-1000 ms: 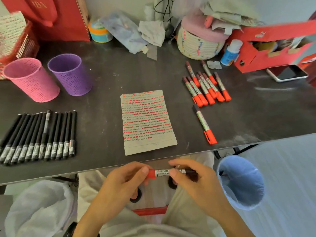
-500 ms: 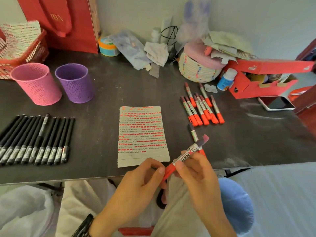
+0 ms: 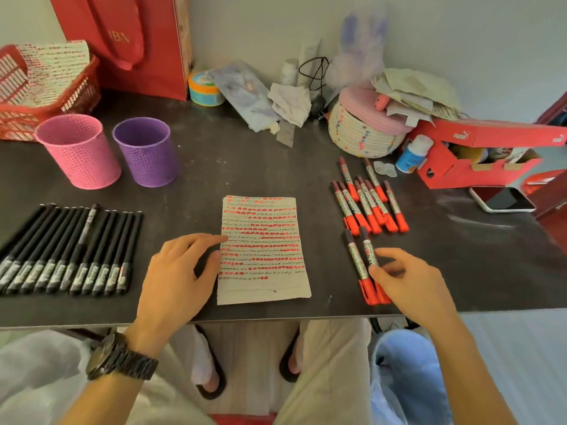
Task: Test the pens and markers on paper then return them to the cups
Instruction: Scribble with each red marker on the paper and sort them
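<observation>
Head view: both hands reach over the front edge of the dark table (image 3: 190, 185). The left hand (image 3: 181, 271) lies flat with its fingers spread and relaxed, the tips touching the left edge of the marked paper (image 3: 264, 250), which sits just inside the table's front edge. The right hand (image 3: 408, 280) rests its thumb and forefinger against the nearer marker (image 3: 369, 253). I cannot tell whether it pinches or only touches it. That marker lies tight beside a second marker (image 3: 356, 262), with their orange caps near the table's edge. To the left a row of black pens (image 3: 70, 250) lies side by side, with bare table between it and the paper. Beyond the pair, a cluster of markers (image 3: 368, 207) lies close together. Farther back on the left stand the pink cup (image 3: 79, 151) and the purple cup (image 3: 147, 151), just apart, with open table to their right. A phone (image 3: 503, 199) lies by the right edge.
</observation>
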A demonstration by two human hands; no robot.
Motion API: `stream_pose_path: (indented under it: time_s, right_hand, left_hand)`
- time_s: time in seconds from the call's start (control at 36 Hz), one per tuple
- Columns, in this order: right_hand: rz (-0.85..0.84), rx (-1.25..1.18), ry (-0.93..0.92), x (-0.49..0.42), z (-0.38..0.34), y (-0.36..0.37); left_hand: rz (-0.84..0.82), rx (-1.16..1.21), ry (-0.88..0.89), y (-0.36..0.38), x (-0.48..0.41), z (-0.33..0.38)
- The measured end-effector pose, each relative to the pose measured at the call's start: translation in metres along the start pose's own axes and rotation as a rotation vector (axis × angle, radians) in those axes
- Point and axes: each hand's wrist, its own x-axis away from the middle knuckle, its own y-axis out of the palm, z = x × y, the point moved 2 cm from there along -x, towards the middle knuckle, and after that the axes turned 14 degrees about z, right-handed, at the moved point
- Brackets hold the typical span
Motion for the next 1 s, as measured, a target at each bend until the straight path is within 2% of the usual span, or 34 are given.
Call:
stream_pose_path:
  time_s: [0.31,0.67,1.0]
  right_hand:
    - [0.094,0.017,-0.019,0.005,-0.002,0.017]
    - [0.168,0.089,-0.030,0.026,-0.013,0.029]
    - [0.189,0.096,0.005,0.034,0.010,0.018]
  left_hand:
    - [0.023,-0.090,0.104,0.008,0.005,-0.009]
    - [0.020,-0.093,0.103,0.008,0.006,-0.008]
    - [0.013,-0.104,0.104,0.007,0.006,-0.007]
